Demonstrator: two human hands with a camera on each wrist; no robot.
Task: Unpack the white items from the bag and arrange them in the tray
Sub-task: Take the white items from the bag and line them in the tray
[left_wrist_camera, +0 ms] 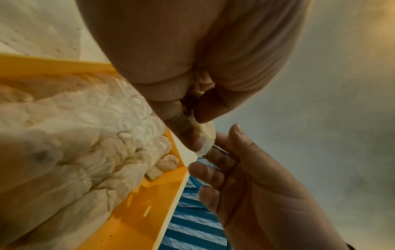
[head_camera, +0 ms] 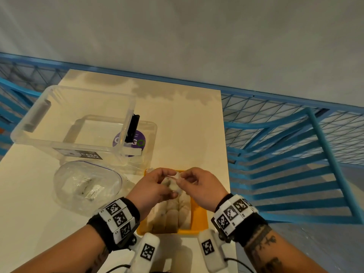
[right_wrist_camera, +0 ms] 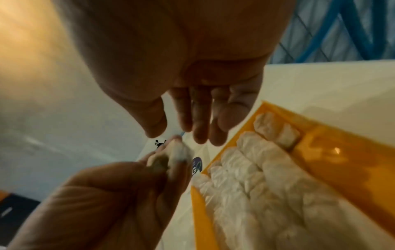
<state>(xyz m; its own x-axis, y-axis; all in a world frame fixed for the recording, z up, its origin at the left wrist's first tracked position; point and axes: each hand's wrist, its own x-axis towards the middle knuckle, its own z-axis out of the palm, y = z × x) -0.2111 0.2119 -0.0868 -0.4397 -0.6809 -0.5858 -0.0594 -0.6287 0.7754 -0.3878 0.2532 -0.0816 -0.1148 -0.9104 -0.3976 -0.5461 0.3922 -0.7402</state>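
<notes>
At the lower centre of the head view, the yellow rectangular plastic tray [head_camera: 199, 219] rests on the pale table [head_camera: 187, 134], with rows of crumpled white wrapped items [head_camera: 173, 211] packed inside it. Directly above the tray, the left hand [head_camera: 151, 186] pinches one small white wrapped item [head_camera: 173, 183] between thumb and curled fingers [left_wrist_camera: 183, 128]. The right hand [head_camera: 199, 183] meets it; its fingers [right_wrist_camera: 198, 121] are loosely extended at the item's tip, and actual contact cannot be determined. Left of the tray lies the clear plastic zip bag [head_camera: 86, 184]. Farther back, at centre left, stands the transparent plastic storage box [head_camera: 74, 117].
</notes>
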